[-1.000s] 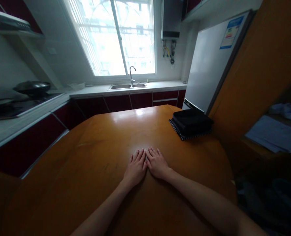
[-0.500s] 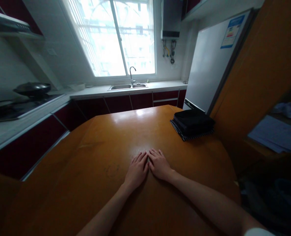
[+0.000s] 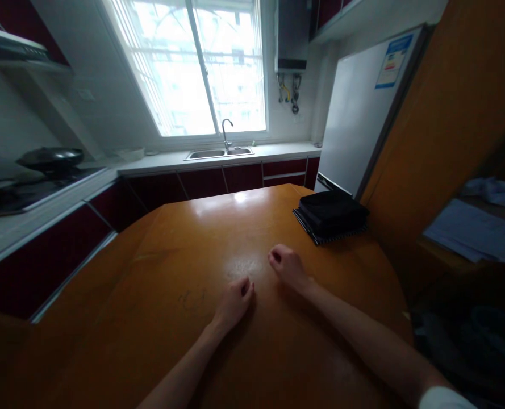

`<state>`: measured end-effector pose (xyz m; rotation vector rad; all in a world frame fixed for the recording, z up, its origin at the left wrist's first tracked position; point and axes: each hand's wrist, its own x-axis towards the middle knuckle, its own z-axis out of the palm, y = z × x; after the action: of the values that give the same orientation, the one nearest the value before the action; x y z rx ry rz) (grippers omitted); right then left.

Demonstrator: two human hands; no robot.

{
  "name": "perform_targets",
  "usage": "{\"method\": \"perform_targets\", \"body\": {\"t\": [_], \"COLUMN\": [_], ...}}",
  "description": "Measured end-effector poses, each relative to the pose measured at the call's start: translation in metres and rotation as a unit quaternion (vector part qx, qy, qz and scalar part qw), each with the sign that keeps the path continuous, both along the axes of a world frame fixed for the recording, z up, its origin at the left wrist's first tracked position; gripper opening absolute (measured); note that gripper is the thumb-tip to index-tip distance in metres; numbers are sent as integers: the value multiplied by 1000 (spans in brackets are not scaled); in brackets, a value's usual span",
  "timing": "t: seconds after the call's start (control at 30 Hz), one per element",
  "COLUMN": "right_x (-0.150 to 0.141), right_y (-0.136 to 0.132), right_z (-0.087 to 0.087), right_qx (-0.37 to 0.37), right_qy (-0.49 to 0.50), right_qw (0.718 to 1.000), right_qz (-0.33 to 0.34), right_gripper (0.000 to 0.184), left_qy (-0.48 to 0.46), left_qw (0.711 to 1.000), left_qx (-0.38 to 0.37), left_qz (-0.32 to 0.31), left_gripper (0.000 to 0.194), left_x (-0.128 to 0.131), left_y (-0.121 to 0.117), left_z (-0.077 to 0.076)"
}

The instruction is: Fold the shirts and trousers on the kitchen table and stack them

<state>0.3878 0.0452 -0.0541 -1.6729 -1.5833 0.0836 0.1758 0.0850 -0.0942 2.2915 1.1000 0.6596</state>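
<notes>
My left hand (image 3: 234, 301) is curled into a loose fist low over the wooden table (image 3: 192, 244), near its middle. A little farther forward and to the right, my right hand (image 3: 289, 266) is also curled in, seemingly raised slightly off the tabletop. A gap separates the two hands, and I see nothing in either. Nearest to my right hand lies a stack of folded black cloth (image 3: 333, 210), with a striped edge showing underneath, toward the table's far right side.
Beyond the table runs a counter with a sink (image 3: 207, 154) and a faucet (image 3: 225, 133) under the window. A wok (image 3: 51, 158) sits on the stove at left. A refrigerator (image 3: 358, 108) stands at the right back, and papers (image 3: 478, 230) lie on a shelf at right.
Both hands were flat on the table with fingertips touching. They have curled closed and moved apart, the right one lifting to the right. The black cloth stays put; the view has shifted slightly.
</notes>
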Motion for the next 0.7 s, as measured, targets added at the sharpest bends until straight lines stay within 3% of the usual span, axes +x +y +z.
{"method": "perform_targets", "body": {"t": [0.13, 0.2, 0.27, 0.37, 0.47, 0.7], "right_x": [93, 133, 159, 174, 175, 160], "right_y": [13, 13, 10, 5, 4, 1], "right_z": [34, 34, 21, -4, -18, -13], "right_qx": [115, 109, 88, 71, 79, 157], "right_qy": [-60, -127, -157, -162, -149, -134], "right_qw": [976, 958, 944, 936, 933, 932], "right_qz": [-176, -233, -276, -304, -318, -297], "right_gripper": [30, 40, 47, 49, 46, 39], "left_qy": [13, 17, 21, 24, 24, 35], "left_qw": [1000, 1000, 1000, 1000, 1000, 999], "left_qx": [9, 16, 18, 16, 18, 13], "left_qz": [-6, -6, -4, -5, -7, -6], "left_gripper": [34, 34, 34, 34, 34, 32], "left_x": [-1, -1, -1, -1, -1, 0], "left_y": [0, 0, 0, 0, 0, -7], "left_z": [0, 1, 1, -1, -2, 4]}}
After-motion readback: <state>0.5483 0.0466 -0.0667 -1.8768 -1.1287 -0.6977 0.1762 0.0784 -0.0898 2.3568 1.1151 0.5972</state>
